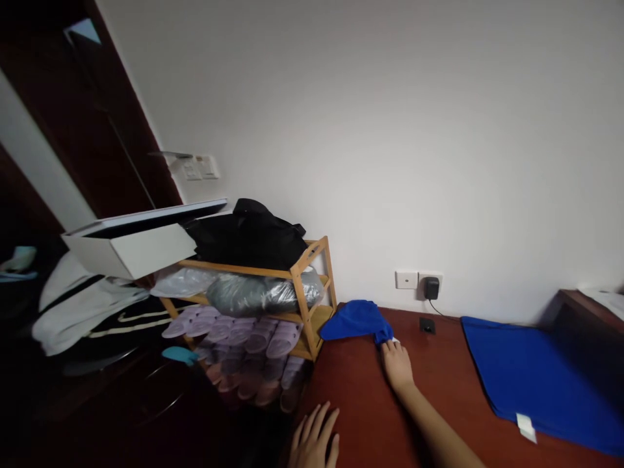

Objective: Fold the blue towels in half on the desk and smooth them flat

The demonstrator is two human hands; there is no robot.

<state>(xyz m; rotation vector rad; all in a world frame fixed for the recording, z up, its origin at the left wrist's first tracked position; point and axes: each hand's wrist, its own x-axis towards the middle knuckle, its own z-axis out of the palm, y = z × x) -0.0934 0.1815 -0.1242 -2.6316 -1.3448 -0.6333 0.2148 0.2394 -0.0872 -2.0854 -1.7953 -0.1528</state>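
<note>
My right hand (397,365) reaches across the reddish-brown tabletop (363,390), its fingers closed on the near corner of a crumpled blue cloth (355,320). A bit of white shows beside those fingertips. The cloth lies bunched near the wall, beside the wooden rack. Lower down, at the table's left edge, my left hand (314,442) is palm down with fingers stretched and a little apart, holding nothing. On the right, a larger blue cloth (541,377) lies flat with a white tag (526,428) at its near edge.
Left of the table stands a wooden rack (303,305) with a black bag (248,237), plastic-wrapped items (263,292) and several lilac clogs (285,338). A white box (141,250) juts out from its top. A black plug adapter (431,287) sits in the wall socket, its cable running right.
</note>
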